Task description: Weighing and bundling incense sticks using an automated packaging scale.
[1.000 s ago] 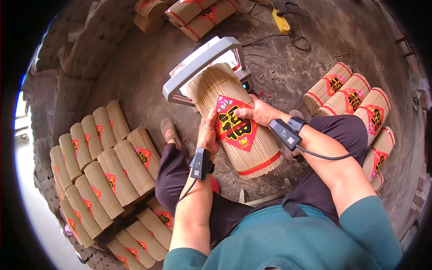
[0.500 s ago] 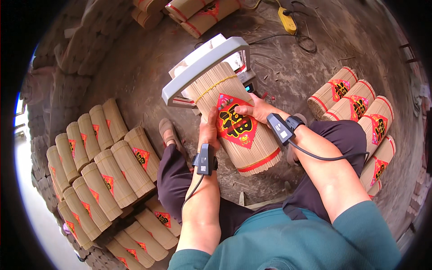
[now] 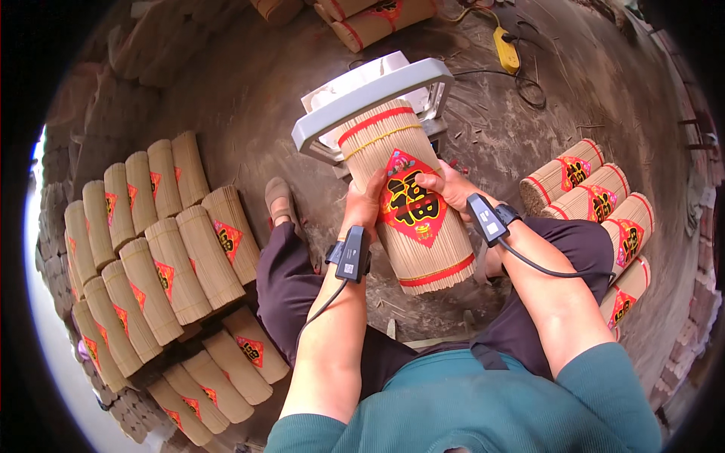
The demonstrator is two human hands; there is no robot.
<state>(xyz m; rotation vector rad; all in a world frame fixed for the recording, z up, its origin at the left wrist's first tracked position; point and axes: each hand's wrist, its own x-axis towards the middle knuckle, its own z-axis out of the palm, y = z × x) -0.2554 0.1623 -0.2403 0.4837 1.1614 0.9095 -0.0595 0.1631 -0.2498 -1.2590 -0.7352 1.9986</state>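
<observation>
Bundled sticks (image 3: 411, 200) run lengthwise away from the person, far end inside the grey frame (image 3: 362, 106), left hand (image 3: 364, 208) and right hand (image 3: 451, 189) clasping opposite sides.

1 head-worn fisheye view, steeply downward and close over lap, both forearms and surrounding dirt floor (image 3: 249, 83).

Stacked bundles of tan sticks (image 3: 162, 249) lie side by side on the left, several bearing red diamond labels. A second row of labelled bundles (image 3: 596, 204) lies on the right, ends outward. More bundles (image 3: 370, 19) rest at the top edge. A yellow power strip (image 3: 507, 49) sits on the dirt floor (image 3: 242, 98) at upper right, with black cables (image 3: 529, 87) looped beside it. A tan shoe (image 3: 281, 202) rests on the floor near the left stack.
</observation>
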